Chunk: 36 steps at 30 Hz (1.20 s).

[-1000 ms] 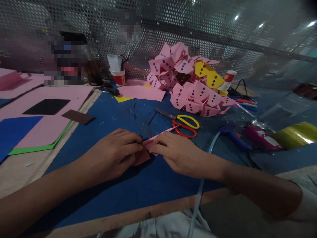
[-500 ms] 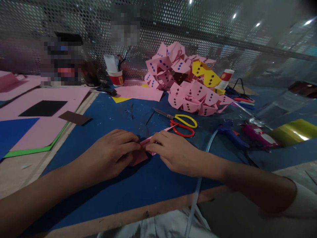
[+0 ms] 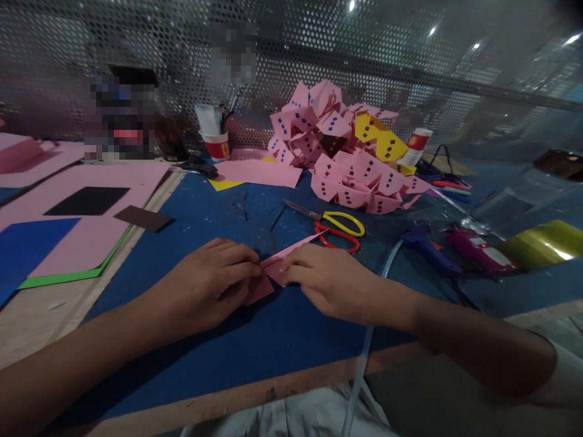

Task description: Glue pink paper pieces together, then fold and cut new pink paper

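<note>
A pink paper piece (image 3: 274, 267) with folded flaps lies low over the blue mat, between my two hands. My left hand (image 3: 223, 276) pinches its left part, fingers curled over it and hiding some of it. On the right side, my right hand (image 3: 319, 279) grips the same paper with bent fingers. A narrow pink strip of it slants up toward the scissors (image 3: 339, 229), which have one yellow and one red handle and lie just beyond my right hand.
Pink folded paper shapes with dark diamond marks (image 3: 368, 176) are heaped at the back. A blue glue gun (image 3: 428, 249) with a clear glue stick (image 3: 364, 358) lies right. Pink sheets (image 3: 77, 243) cover the left side. A paper cup (image 3: 215, 145) stands behind.
My right hand has shifted slightly right along the paper, baring more of the pink strip between the hands. My left hand keeps its hold. The view has moved slightly.
</note>
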Each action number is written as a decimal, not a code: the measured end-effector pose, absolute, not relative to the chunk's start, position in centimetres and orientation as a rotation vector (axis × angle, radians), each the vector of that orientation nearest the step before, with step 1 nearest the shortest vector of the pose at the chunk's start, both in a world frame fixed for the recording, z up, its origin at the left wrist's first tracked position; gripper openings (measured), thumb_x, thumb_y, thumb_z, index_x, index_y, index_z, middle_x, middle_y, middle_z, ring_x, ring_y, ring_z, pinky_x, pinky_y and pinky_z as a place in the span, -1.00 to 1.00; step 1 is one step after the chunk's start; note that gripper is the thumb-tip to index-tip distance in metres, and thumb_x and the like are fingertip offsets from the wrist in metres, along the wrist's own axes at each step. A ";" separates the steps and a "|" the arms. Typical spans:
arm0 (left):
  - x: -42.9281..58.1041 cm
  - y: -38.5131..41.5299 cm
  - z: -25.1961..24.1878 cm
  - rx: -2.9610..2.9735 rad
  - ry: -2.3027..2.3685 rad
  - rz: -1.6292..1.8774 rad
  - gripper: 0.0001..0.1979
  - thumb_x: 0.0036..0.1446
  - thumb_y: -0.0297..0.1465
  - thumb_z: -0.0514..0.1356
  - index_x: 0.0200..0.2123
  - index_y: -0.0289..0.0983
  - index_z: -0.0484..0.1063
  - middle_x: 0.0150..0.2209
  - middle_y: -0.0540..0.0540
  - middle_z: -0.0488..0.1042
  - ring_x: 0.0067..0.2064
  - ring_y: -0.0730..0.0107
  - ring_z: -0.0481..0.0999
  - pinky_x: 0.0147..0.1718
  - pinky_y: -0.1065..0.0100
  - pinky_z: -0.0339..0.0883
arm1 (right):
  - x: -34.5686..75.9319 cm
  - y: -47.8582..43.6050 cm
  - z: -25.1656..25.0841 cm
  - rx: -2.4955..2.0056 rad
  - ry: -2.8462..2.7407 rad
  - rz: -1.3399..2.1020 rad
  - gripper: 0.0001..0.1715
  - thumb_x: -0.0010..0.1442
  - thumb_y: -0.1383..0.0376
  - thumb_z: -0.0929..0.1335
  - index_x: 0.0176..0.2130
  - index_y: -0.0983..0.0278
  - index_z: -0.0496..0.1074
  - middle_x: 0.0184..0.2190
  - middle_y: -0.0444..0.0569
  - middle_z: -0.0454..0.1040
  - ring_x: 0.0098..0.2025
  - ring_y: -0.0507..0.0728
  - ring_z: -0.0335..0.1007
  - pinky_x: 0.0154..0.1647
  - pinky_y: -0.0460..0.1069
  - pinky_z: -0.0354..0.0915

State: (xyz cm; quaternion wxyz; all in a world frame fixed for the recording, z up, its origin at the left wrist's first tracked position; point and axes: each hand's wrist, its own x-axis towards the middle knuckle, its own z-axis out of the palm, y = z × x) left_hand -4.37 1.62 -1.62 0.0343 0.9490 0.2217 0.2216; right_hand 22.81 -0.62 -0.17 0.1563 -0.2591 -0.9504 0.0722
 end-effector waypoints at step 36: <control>-3.3 -1.4 -2.1 3.052 0.986 0.624 -0.81 0.44 -0.39 0.09 -0.25 -0.23 0.46 -0.28 -0.09 0.54 -0.25 0.22 0.51 -0.22 0.19 0.30 | 22.6 0.2 -1.0 -1.052 -2.643 -0.055 -0.80 0.47 0.30 0.29 -0.09 0.29 0.51 -0.12 0.04 0.50 -0.05 0.22 0.35 -0.04 0.12 0.07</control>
